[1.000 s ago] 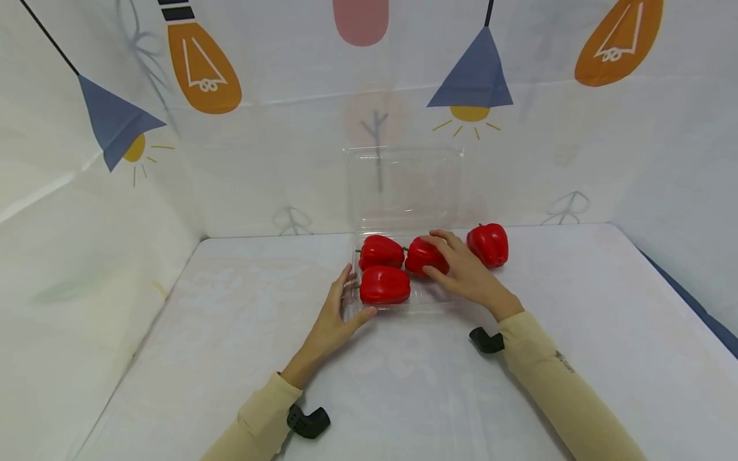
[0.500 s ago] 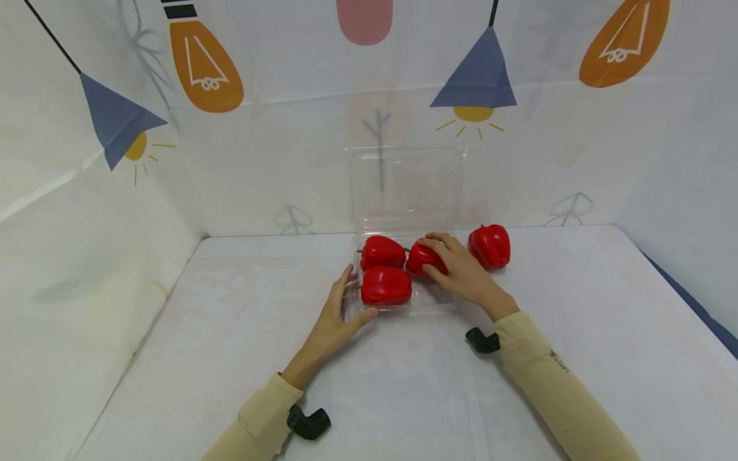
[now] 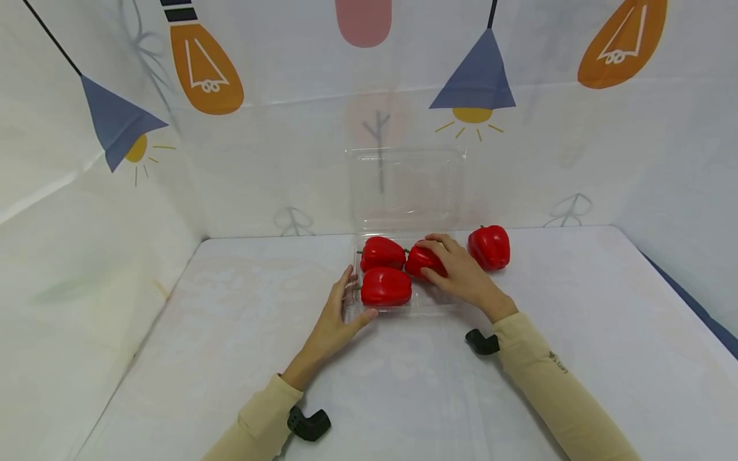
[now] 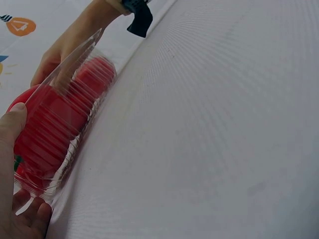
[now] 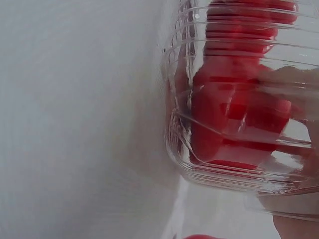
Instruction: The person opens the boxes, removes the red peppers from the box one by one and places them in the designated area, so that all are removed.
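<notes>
My right hand [image 3: 461,272] grips a red bell pepper [image 3: 423,257] inside the clear plastic clamshell box [image 3: 429,308], fingers over its right side and thumb at the front. Two other red bell peppers lie in the box's left half, a back one [image 3: 382,253] and a front one [image 3: 385,286], stems to the left. At the box's front left corner, my left hand [image 3: 330,323] has its fingers along the left wall and its thumb [image 4: 15,117] by the front wall. Through the ribbed wall in the right wrist view, the gripped bell pepper [image 5: 224,117] shows, partly behind glare.
The box's clear lid [image 3: 406,186] stands raised at the back, against the printed cloth backdrop [image 3: 277,153]. Another red bell pepper [image 3: 489,247] sits on the white tabletop [image 3: 242,307], right of the box. Black wrist mounts [image 3: 309,424] project from both cuffs.
My right forearm has shifted slightly left, its hand still on the same bell pepper in the box. My left hand stays at the box corner.
</notes>
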### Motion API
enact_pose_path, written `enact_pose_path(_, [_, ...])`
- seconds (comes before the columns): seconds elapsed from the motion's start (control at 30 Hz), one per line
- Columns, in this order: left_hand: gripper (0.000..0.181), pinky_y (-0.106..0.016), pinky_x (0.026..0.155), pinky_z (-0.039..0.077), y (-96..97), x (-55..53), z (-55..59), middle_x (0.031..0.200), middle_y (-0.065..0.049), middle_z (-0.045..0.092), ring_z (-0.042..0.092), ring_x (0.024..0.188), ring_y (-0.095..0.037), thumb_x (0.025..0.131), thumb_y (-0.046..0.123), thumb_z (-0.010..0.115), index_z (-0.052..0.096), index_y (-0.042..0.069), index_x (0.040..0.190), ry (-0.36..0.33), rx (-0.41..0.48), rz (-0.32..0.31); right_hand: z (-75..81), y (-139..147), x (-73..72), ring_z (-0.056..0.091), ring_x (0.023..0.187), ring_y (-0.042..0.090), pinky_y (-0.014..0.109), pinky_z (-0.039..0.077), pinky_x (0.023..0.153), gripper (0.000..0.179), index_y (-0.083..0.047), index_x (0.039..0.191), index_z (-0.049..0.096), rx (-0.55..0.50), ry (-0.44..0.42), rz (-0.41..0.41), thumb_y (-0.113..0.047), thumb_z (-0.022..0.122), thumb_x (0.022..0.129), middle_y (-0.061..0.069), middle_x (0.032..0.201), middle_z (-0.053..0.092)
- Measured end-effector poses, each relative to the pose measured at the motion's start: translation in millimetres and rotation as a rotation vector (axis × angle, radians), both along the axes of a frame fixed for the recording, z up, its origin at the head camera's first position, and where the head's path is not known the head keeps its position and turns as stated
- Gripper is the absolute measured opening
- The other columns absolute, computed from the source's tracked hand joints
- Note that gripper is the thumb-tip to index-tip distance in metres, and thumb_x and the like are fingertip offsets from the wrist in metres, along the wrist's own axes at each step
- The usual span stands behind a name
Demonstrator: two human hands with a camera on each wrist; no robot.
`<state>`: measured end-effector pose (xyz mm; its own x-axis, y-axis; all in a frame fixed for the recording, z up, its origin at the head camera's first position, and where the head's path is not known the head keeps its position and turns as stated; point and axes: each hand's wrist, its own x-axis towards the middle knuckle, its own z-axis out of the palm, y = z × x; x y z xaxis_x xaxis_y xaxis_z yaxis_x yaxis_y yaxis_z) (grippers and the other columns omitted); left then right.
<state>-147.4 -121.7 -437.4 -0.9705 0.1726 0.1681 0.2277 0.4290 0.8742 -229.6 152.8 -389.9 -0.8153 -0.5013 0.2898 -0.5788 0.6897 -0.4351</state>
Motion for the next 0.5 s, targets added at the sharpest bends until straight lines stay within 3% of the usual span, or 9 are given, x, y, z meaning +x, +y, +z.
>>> enact_pose_path(0.5, [0.094,-0.046,0.11,0.037,1.2,0.8,-0.1,0.147,0.003,0.034,0.04,0.134,-0.019,0.081,0.041,0.072,0.012,0.03,0.152,0.005,-0.003,0.005,2.2,-0.4,2.1,0.045,0.122,0.027,0.046,0.054,0.089,0.052,-0.019,0.133,0.047,-0.04,0.012,-0.014,-0.023,0.068,0.086,0.007,0.135,0.044])
